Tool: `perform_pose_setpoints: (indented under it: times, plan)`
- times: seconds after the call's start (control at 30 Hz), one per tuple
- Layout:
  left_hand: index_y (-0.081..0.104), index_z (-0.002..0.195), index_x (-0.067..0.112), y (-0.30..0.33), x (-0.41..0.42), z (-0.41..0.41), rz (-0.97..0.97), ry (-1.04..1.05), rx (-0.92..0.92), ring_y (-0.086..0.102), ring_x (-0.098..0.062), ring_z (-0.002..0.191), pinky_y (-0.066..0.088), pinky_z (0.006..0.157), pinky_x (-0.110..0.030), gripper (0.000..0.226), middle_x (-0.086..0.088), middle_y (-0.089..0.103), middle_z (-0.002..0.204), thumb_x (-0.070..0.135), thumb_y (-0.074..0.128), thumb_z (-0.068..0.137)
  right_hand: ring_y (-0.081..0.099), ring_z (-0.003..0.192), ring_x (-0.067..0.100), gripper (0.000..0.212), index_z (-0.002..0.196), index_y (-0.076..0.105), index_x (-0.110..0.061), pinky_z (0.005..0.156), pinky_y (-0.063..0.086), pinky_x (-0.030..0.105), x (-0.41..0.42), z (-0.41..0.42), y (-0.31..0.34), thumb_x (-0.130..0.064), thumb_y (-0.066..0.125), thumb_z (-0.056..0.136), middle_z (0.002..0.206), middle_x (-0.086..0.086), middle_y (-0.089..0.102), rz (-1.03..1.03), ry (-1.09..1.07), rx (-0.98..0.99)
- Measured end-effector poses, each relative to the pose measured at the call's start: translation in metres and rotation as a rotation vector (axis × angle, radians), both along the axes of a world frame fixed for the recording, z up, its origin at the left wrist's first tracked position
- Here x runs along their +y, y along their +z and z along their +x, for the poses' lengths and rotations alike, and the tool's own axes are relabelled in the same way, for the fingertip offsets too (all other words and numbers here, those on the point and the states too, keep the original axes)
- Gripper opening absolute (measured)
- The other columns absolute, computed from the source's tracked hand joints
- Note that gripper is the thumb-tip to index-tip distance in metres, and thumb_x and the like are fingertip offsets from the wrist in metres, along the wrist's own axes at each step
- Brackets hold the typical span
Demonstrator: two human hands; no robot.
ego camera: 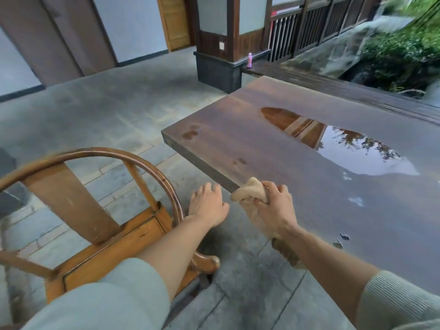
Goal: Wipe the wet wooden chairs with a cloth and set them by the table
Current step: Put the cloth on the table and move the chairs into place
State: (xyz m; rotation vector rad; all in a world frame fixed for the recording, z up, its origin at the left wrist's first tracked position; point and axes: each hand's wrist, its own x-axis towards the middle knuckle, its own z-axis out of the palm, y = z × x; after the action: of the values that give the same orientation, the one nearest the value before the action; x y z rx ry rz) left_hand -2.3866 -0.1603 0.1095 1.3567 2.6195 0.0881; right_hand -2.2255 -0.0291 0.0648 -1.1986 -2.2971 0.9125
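beside the puddled table (297,148), right hand (273,208) clutching cloth (250,191), left hand (208,204) loose-fingered by chair (100,210)

Orange-brown wooden chair (114,239), beige cloth (250,190), dark brown table (285,144), grey stone floor (107,110), pink bottle (249,60).

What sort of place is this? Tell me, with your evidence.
Probably a covered terrace of a traditional wooden building: a stone-paved floor, a dark wooden railing open to greenery, and a rain-puddled table.

Pink bottle (249,60) on ledge nr pillar (217,44)
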Motion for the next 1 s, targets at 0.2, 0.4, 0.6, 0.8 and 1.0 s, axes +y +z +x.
perform_pose_setpoints:
  times: [0.2,0.4,0.6,0.8,1.0]
  plan:
    - [0.037,0.143,0.015,-0.012,0.066,-0.043,-0.058,0.070,-0.001,0.037,-0.031,0.136,0.031,0.113,-0.046,0.058,-0.012,0.041,0.146,0.042,0.046,0.093,0.045,0.105,0.022,0.040,0.127,0.052,-0.048,0.088,0.041,0.035,0.072,-0.041,-0.016,-0.042,0.066,0.089,0.102,-0.013,0.037,-0.044,0.065,0.019]
    - [0.044,0.134,0.014,-0.021,0.149,-0.096,-0.080,0.115,-0.032,0.042,-0.031,0.130,0.035,0.107,-0.046,0.047,-0.012,0.046,0.137,0.040,0.045,0.095,0.050,0.100,0.029,0.050,0.129,0.049,-0.046,0.086,0.049,0.040,0.143,-0.093,0.000,-0.061,0.055,0.082,0.103,-0.002,0.037,-0.039,0.099,-0.069]
    - [0.045,0.131,0.014,-0.013,0.220,-0.126,-0.087,0.131,-0.010,0.043,-0.033,0.129,0.035,0.107,-0.046,0.052,-0.013,0.048,0.133,0.045,0.052,0.091,0.053,0.102,0.026,0.045,0.126,0.045,-0.051,0.087,0.053,0.043,0.213,-0.138,0.033,-0.058,0.057,0.083,0.109,-0.002,0.036,-0.059,0.151,-0.065]
    - [0.044,0.135,0.014,0.000,0.260,-0.159,-0.103,0.213,0.053,0.043,-0.034,0.129,0.034,0.108,-0.046,0.056,-0.014,0.048,0.133,0.046,0.052,0.090,0.055,0.106,0.031,0.045,0.128,0.046,-0.049,0.089,0.056,0.046,0.270,-0.174,0.044,-0.056,0.054,0.084,0.113,-0.001,0.035,-0.047,0.254,-0.059]
    - [0.042,0.137,0.015,-0.010,0.295,-0.217,-0.112,0.225,0.062,0.042,-0.032,0.130,0.032,0.109,-0.045,0.055,-0.013,0.047,0.135,0.044,0.050,0.091,0.048,0.114,0.033,0.045,0.133,0.047,-0.043,0.092,0.053,0.046,0.307,-0.233,0.023,-0.049,0.061,0.091,0.114,0.001,0.034,-0.092,0.298,-0.068]
